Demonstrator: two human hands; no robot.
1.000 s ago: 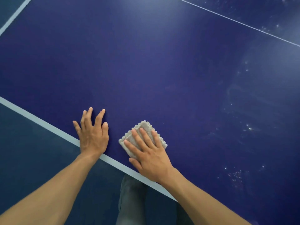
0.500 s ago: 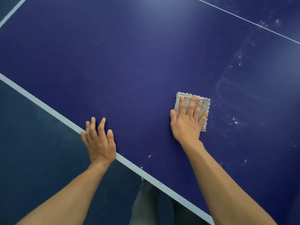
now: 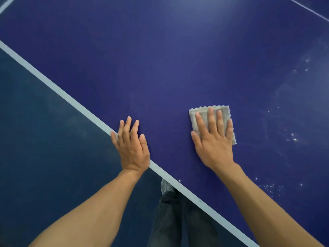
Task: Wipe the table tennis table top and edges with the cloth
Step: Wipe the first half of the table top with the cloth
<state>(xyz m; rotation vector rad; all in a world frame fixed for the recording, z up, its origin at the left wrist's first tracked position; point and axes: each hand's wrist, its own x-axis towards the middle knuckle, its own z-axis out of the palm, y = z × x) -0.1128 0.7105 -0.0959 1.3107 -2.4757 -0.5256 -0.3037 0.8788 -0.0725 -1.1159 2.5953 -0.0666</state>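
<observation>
The dark blue table tennis table top (image 3: 178, 59) fills most of the view, its white edge line (image 3: 58, 90) running diagonally from upper left to lower right. A folded grey cloth (image 3: 204, 114) lies flat on the top. My right hand (image 3: 212, 139) presses on it with straight, spread fingers and covers most of it. My left hand (image 3: 131, 145) rests flat on the table's near edge, across the white line, fingers straight.
White dust specks and smears (image 3: 292, 138) cover the table to the right of the cloth. A thin white centre line (image 3: 309, 10) crosses the far right corner. Below the edge are the dark floor (image 3: 35, 139) and my trouser legs and shoe (image 3: 166, 187).
My right hand slid the cloth from beside the left hand at the edge out to the right over the table. The left hand stays flat at the edge.
</observation>
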